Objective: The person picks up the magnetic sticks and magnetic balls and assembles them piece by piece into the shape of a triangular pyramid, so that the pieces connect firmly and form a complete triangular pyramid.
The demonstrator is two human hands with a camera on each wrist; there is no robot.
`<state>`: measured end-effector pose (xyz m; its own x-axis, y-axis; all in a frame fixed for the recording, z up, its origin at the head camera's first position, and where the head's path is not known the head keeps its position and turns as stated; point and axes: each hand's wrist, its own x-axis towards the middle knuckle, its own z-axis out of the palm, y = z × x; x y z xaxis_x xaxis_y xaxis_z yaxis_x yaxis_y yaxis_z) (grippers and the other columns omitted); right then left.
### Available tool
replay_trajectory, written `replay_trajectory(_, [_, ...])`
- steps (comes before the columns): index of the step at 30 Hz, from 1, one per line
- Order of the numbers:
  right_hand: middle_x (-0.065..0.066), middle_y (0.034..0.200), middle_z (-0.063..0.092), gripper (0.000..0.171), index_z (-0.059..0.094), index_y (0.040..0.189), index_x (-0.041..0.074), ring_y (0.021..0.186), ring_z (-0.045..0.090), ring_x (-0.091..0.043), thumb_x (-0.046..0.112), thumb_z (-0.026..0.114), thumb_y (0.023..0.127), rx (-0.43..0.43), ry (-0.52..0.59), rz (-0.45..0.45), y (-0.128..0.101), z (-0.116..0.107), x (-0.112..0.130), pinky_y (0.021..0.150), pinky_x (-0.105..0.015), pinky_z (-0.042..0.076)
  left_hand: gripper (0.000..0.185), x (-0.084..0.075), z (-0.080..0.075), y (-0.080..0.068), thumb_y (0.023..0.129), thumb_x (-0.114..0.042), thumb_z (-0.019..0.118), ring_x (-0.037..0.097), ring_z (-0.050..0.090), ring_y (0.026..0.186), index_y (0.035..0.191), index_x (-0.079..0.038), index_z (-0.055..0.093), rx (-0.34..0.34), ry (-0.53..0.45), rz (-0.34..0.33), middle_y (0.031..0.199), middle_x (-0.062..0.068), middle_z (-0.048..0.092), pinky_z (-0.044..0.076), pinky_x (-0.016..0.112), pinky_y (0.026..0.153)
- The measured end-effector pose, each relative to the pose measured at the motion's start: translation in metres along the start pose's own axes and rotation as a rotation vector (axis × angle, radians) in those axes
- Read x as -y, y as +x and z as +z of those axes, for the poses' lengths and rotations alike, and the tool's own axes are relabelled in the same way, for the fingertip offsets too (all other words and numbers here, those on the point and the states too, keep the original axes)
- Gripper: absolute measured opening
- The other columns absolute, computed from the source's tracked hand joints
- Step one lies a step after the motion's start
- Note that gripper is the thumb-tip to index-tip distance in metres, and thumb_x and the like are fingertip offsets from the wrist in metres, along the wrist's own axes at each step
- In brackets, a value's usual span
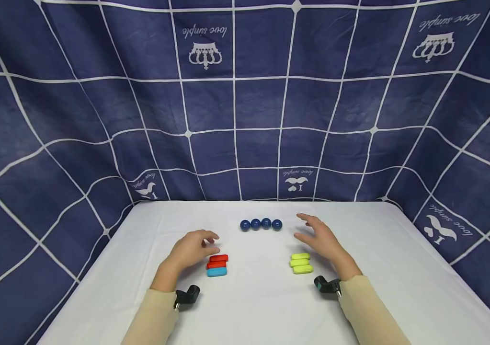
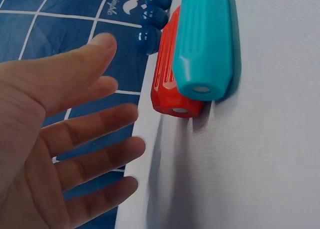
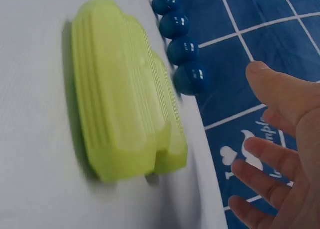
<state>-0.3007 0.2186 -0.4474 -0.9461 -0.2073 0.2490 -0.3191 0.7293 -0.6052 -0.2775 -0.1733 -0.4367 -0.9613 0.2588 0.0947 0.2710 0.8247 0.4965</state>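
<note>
My left hand (image 1: 190, 249) hovers behind and left of a small stack of ridged plastic pieces, its fingers relaxed and apart from them. That group has two red pieces (image 1: 217, 261) and a light blue piece (image 1: 216, 272) in front; the left wrist view shows the blue piece (image 2: 204, 44) beside a red one (image 2: 170, 84). My right hand (image 1: 320, 237) is held above the table, fingers spread, holding nothing. Three yellow-green pieces (image 1: 301, 263) lie side by side to its lower left, seen close in the right wrist view (image 3: 120, 94). Several dark blue balls (image 1: 261, 224) form a row between the hands, farther back.
A white cloth (image 1: 257, 306) covers the table. Dark blue curtain (image 1: 262, 105) with white grid lines surrounds its back and sides. Each wrist carries a black camera mount, one on the left (image 1: 188, 294) and one on the right (image 1: 325, 284).
</note>
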Motion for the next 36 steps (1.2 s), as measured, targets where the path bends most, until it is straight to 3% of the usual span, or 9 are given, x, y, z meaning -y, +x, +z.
replay_trajectory(4, [-0.019, 0.145, 0.053, 0.061, 0.046, 0.147, 0.012, 0.128, 0.055, -0.040, 0.029, 0.070, 0.094, 0.030, 0.110, 0.041, 0.011, 0.007, 0.001, 0.103, -0.057, 0.045, 0.031, 0.005, 0.001, -0.001, 0.084, -0.025, 0.080, 0.015, 0.059, 0.087, 0.112, -0.014, 0.073, 0.069, -0.148, 0.028, 0.100, 0.000, 0.072, 0.049, 0.030, 0.075])
replay_trajectory(7, [-0.018, 0.145, 0.053, 0.061, 0.046, 0.148, 0.013, 0.128, 0.056, -0.039, 0.028, 0.070, 0.094, 0.056, 0.173, 0.073, 0.019, 0.013, 0.004, 0.103, -0.054, 0.047, 0.030, 0.007, 0.001, -0.001, 0.085, -0.023, 0.079, 0.016, 0.058, 0.087, 0.112, -0.012, 0.074, 0.111, -0.200, 0.038, 0.099, 0.001, 0.071, 0.049, 0.030, 0.077])
replay_trajectory(13, [-0.019, 0.144, 0.054, 0.058, 0.047, 0.146, 0.013, 0.125, 0.058, -0.039, 0.027, 0.069, 0.094, 0.101, 0.220, 0.089, 0.032, 0.025, 0.006, 0.102, -0.052, 0.048, 0.024, 0.009, 0.005, -0.002, 0.086, -0.021, 0.078, 0.014, 0.056, 0.086, 0.106, -0.010, 0.076, 0.134, -0.195, 0.038, 0.096, -0.001, 0.071, 0.049, 0.029, 0.079])
replay_trajectory(22, [-0.021, 0.139, 0.058, 0.052, 0.053, 0.142, 0.011, 0.122, 0.058, -0.038, 0.019, 0.070, 0.093, 0.100, 0.267, 0.119, 0.044, 0.040, 0.005, 0.103, -0.051, 0.046, 0.016, 0.016, 0.011, 0.000, 0.086, -0.019, 0.077, 0.012, 0.057, 0.086, 0.100, -0.010, 0.078, 0.121, -0.190, 0.070, 0.093, -0.002, 0.071, 0.049, 0.029, 0.080])
replay_trajectory(36, [-0.014, 0.125, 0.067, 0.044, 0.061, 0.135, 0.014, 0.117, 0.060, -0.033, 0.017, 0.070, 0.092, 0.085, 0.194, 0.132, 0.046, 0.049, 0.007, 0.106, -0.050, 0.045, 0.007, 0.016, 0.013, 0.001, 0.086, -0.017, 0.077, 0.010, 0.056, 0.084, 0.091, -0.015, 0.081, 0.115, -0.170, 0.068, 0.085, -0.006, 0.069, 0.047, 0.027, 0.078])
